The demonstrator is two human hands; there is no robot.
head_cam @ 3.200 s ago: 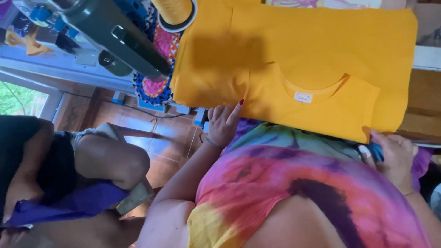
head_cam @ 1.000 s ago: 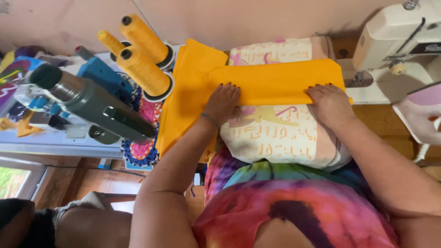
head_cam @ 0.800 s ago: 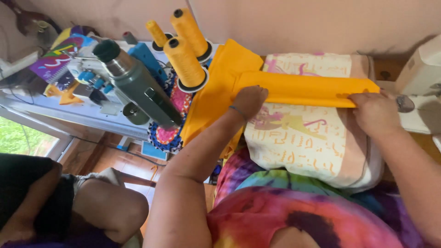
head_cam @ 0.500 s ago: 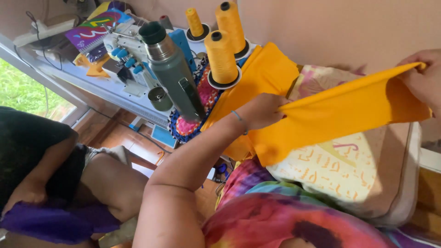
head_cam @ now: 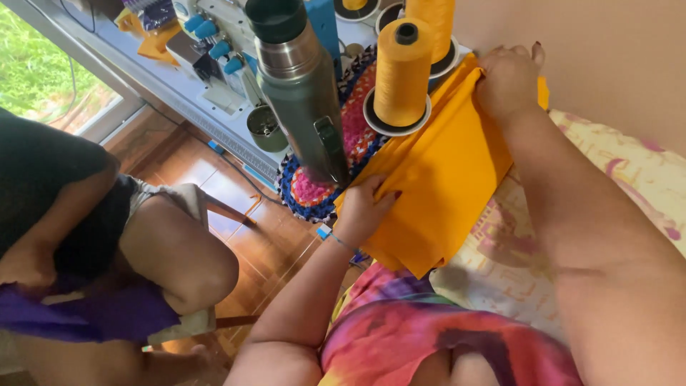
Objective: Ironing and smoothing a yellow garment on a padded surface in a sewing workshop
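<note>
Two hands work one folded yellow cloth in the head view, the only view there is. The left hand presses flat on the cloth's near edge, fingers spread and thumb tucked under, so it pins the fold rather than gripping it hard. The right hand is closed over the far end, fingers curled around the bunched corner, likely to keep the layers together; how much cloth sits inside that fist is hidden by the knuckles. The cloth lies slantwise, partly on a patterned cushion and partly against the base of a yellow thread cone, which stands upright just beside it. A dark green flask stands upright near the left hand, on a crocheted mat that keeps it off the table. Behind it sits a white sewing machine with blue knobs. At the left, another person sits well apart, purple fabric across the lap.
</note>
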